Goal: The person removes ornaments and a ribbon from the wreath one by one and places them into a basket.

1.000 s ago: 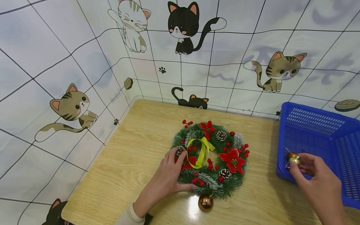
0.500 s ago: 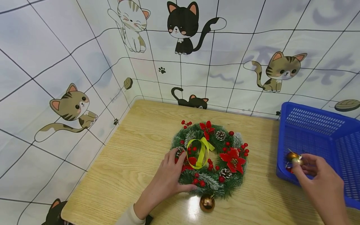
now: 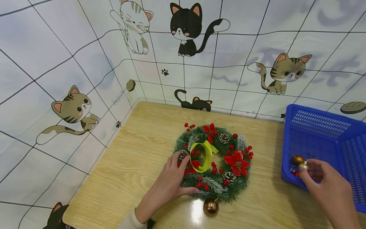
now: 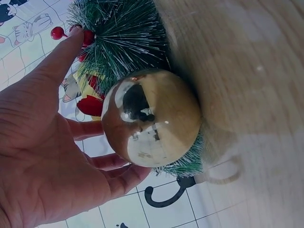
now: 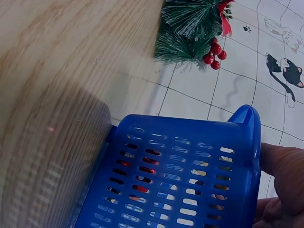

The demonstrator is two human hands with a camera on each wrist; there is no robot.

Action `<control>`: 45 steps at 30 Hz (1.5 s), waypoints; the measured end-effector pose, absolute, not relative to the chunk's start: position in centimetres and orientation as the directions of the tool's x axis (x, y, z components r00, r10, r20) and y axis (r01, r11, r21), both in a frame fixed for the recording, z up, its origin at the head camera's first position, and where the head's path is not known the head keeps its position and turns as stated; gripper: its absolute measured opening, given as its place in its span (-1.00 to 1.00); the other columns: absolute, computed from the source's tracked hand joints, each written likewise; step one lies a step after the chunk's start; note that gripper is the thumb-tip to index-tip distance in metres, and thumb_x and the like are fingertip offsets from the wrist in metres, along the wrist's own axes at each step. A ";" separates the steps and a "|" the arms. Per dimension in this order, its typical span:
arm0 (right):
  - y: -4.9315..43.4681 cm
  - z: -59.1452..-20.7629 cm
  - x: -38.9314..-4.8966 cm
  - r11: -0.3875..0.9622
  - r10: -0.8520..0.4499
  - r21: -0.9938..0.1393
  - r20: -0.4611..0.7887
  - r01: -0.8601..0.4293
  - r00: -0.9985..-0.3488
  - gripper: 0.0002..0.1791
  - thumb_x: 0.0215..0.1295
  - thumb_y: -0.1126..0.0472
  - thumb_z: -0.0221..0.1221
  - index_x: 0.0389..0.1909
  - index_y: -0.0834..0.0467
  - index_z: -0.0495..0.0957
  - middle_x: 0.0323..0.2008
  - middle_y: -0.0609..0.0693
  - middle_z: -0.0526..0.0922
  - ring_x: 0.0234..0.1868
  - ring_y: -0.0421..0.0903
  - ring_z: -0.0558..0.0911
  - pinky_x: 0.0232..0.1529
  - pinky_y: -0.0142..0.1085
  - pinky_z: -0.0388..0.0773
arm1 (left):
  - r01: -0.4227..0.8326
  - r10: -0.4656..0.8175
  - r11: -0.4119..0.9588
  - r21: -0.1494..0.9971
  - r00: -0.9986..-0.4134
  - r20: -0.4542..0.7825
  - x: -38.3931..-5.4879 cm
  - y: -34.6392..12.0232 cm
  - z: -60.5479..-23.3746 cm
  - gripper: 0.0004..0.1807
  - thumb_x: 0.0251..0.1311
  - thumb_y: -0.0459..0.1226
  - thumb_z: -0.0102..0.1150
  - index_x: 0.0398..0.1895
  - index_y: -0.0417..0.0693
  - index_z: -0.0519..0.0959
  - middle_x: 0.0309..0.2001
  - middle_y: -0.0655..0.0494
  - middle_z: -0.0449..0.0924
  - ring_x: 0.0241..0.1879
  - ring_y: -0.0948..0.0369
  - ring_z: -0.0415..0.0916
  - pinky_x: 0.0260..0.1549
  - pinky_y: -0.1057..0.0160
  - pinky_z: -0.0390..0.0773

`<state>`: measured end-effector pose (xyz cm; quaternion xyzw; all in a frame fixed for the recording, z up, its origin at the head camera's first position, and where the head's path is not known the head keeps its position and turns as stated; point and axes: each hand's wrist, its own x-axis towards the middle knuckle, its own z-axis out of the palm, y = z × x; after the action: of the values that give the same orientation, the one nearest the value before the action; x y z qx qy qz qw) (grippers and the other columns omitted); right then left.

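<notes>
A green wreath (image 3: 218, 187) with red poinsettias, berries and pinecones lies on the table, a yellow ribbon (image 3: 208, 160) looped over its middle. My left hand (image 3: 168, 178) rests on the wreath's left side, thumb at the front and fingers spread near a pinecone. At its front edge sits a shiny copper-gold bauble (image 3: 211, 207), which looms large before the fingers in the left wrist view. Inside the blue basket's near left corner, my right hand (image 3: 327, 184) pinches a small gold bauble (image 3: 303, 166) between thumb and fingers. A copper bauble (image 3: 298, 159) is beside it.
The blue perforated basket (image 3: 287, 136) stands at the table's right; small red items show through its slots in the right wrist view. A wall covering with cartoon cats (image 3: 186, 25) borders the wooden table (image 3: 128, 152) behind and at left.
My right hand has shifted slightly right and down, and the gold bauble now sits lower beside the copper one. The yellow ribbon loop has changed shape. My left hand stays on the wreath.
</notes>
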<state>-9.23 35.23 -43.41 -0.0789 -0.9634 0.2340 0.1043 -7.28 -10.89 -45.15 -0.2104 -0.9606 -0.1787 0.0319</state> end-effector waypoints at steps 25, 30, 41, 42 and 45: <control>34.9 -43.4 -9.3 0.880 0.233 -0.434 0.047 0.191 -0.971 -0.34 0.55 0.14 0.32 0.33 0.57 0.35 -0.04 0.55 0.65 -0.12 0.49 0.67 -0.30 0.21 0.64 | 0.408 0.381 0.853 0.324 -0.913 0.147 -7.1 -11.1 -45.4 0.18 0.05 0.32 0.61 0.59 -0.12 0.34 0.48 -0.36 0.26 0.41 -0.30 0.35 0.25 -0.25 0.54; 34.9 -43.4 -9.2 0.883 0.221 -0.433 0.049 0.178 -0.974 -0.35 0.57 0.14 0.29 0.35 0.58 0.34 -0.04 0.53 0.65 -0.11 0.48 0.67 -0.27 0.22 0.61 | 0.391 0.364 0.857 0.336 -0.921 0.142 -7.0 -11.0 -45.4 0.16 0.04 0.33 0.62 0.57 -0.09 0.36 0.47 -0.37 0.27 0.40 -0.30 0.35 0.22 -0.27 0.56; 35.0 -43.5 -9.0 0.885 0.208 -0.437 0.067 0.159 -0.976 -0.38 0.58 0.14 0.27 0.34 0.57 0.36 -0.05 0.51 0.67 -0.10 0.48 0.67 -0.24 0.24 0.59 | 0.379 0.349 0.861 0.340 -0.925 0.147 -6.9 -10.6 -45.6 0.17 0.03 0.35 0.61 0.56 -0.13 0.38 0.45 -0.36 0.29 0.36 -0.29 0.38 0.19 -0.23 0.59; 35.0 -43.5 -9.0 0.886 0.208 -0.436 0.069 0.158 -0.976 -0.38 0.59 0.13 0.27 0.34 0.56 0.37 -0.04 0.51 0.67 -0.09 0.47 0.67 -0.24 0.24 0.59 | 0.374 0.344 0.863 0.341 -0.927 0.148 -6.9 -10.5 -45.6 0.18 0.03 0.35 0.61 0.55 -0.14 0.39 0.44 -0.36 0.29 0.36 -0.28 0.38 0.19 -0.23 0.59; 35.2 -43.7 -9.1 0.885 0.213 -0.438 0.074 0.160 -0.974 -0.37 0.60 0.09 0.26 0.35 0.54 0.38 -0.01 0.51 0.67 -0.08 0.47 0.67 -0.22 0.25 0.58 | 0.358 0.325 0.868 0.345 -0.933 0.152 -6.9 -10.4 -45.7 0.18 0.01 0.35 0.62 0.55 -0.15 0.39 0.44 -0.36 0.29 0.36 -0.29 0.38 0.19 -0.23 0.59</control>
<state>-9.05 35.15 -43.65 -0.0964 -0.9688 0.2201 0.0603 -6.85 -10.37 -45.67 -0.1771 -0.9653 -0.1867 0.0445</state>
